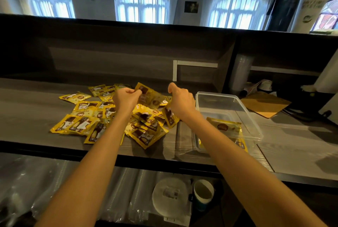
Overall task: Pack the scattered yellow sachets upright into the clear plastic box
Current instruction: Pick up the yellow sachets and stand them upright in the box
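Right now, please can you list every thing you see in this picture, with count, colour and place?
yellow sachets: too many to count exactly, yellow with brown print, scattered on the counter left of the box
sachets in box: at least two, yellow, near end of the box
clear plastic box: one, transparent, on the counter at right
counter: one, grey-brown
brown board: one, behind the box
paper cup: one, white and blue, lower shelf
left hand: pinching a lifted sachet
right hand: holding a sachet over the pile
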